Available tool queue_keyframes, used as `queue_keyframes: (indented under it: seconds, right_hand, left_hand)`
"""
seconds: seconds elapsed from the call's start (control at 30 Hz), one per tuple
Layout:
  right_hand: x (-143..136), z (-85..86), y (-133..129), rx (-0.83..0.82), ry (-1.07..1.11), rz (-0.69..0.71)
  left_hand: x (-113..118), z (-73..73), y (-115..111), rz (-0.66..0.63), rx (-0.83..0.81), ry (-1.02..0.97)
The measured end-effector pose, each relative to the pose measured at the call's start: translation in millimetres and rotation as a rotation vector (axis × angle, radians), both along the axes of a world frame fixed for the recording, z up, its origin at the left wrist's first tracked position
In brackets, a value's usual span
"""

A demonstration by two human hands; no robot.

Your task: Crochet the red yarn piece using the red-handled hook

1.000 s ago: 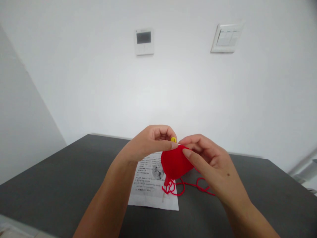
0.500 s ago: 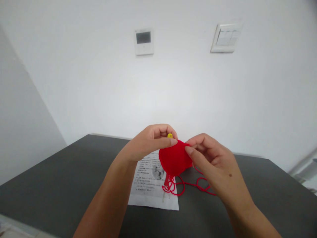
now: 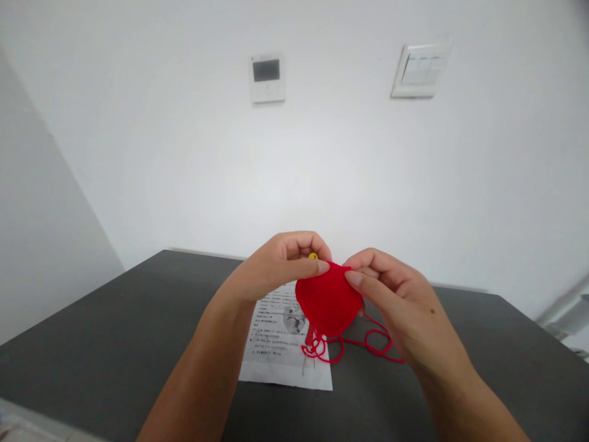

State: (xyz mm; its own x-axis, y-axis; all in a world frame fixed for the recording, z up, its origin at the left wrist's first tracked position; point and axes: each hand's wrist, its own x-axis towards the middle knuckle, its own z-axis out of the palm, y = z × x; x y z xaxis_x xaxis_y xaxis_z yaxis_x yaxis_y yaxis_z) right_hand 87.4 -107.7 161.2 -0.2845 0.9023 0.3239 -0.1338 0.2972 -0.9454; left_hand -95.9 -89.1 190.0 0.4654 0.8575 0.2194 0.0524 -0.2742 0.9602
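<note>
Since the earlier frame, the lower edge of the red crochet piece has come down a little and spread toward your right hand. Under it is the dark table, and on this lies a printed sheet, partly covered by your left forearm. Your left hand comes in bent at the wrist, fingers curled, and its thumb and fingers pinch the top edge of the piece. Your right hand, palm turned inward, pinches the upper right edge, near the left thumb. The piece hangs between both hands, above the sheet. Red yarn makes loops over the sheet and table. A small yellow round end shows at your left fingers.
</note>
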Motion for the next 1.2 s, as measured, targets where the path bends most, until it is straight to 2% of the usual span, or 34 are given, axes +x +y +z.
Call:
queue_keyframes:
  seconds: [0.17, 0.43, 0.57, 0.73, 0.93, 1.07, 1.2]
  right_hand:
    - [0, 0.4, 1, 0.018, -0.006, -0.012]
    - [0, 1.3, 1, 0.075, -0.026, -0.113]
    - [-1, 1.7, 1, 0.077, -0.009, -0.107]
    - [-2, 2.6, 2, 0.087, -0.006, -0.091]
    - [-1, -2.4, 11, 0.137, -0.087, -0.175]
    - [-1, -8.3, 22, 0.167, -0.227, -0.200]
    - [-5, -24.9, 40, 0.313, -0.664, -0.210]
  left_hand:
    - [2, 0.2, -1, 0.011, 0.008, 0.015]
    - [0, -1.1, 2, 0.023, -0.023, 0.024]
    - [2, -0.1, 1, 0.014, -0.027, 0.040]
    - [5, 0.7, 1, 0.048, -0.006, 0.052]
    - [0, -0.8, 4, 0.096, 0.001, 0.013]
    - [-3, -1.2, 8, 0.111, 0.008, -0.012]
    - [-4, -1.0, 9, 0.124, 0.028, -0.014]
